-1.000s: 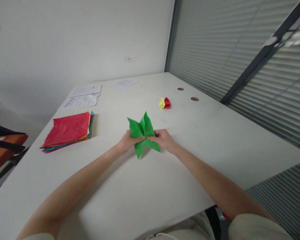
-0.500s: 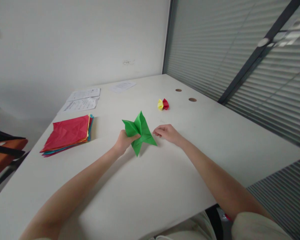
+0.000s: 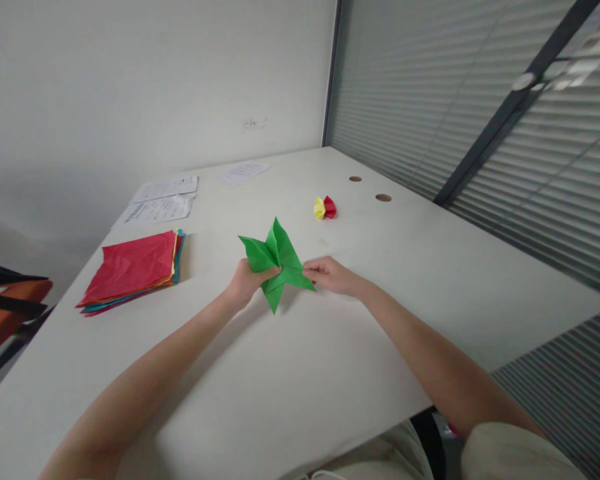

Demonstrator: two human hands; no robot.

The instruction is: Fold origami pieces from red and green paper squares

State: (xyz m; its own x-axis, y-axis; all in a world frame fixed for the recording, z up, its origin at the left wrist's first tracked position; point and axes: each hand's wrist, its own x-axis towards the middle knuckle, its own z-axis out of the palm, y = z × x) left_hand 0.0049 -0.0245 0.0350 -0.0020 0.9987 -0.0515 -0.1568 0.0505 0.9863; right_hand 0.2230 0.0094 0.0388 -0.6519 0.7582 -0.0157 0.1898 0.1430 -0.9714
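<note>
A folded green paper (image 3: pixel 289 270) with several pointed flaps is held just above the white table, near the middle of the view. My left hand (image 3: pixel 247 281) grips its left side, the thumb lying across the front and the other fingers hidden behind the paper. On the other side, my right hand (image 3: pixel 329 274) pinches the paper's right edge, close to the lower right point, between thumb and fingers. One flap stands up at the top, and another points down.
A stack of coloured paper (image 3: pixel 137 267), red on top, lies left on the table (image 3: pixel 260 387). Behind are printed sheets (image 3: pixel 157 208) and another sheet (image 3: pixel 245 173). A small yellow and red folded paper (image 3: pixel 325 208) sits beyond my right hand. An orange chair (image 3: pixel 13 307) stands far left.
My right hand has moved slightly left and down and has taken hold of the green paper's right edge. The left hand still grips the paper, whose upper flaps have tilted slightly left.
</note>
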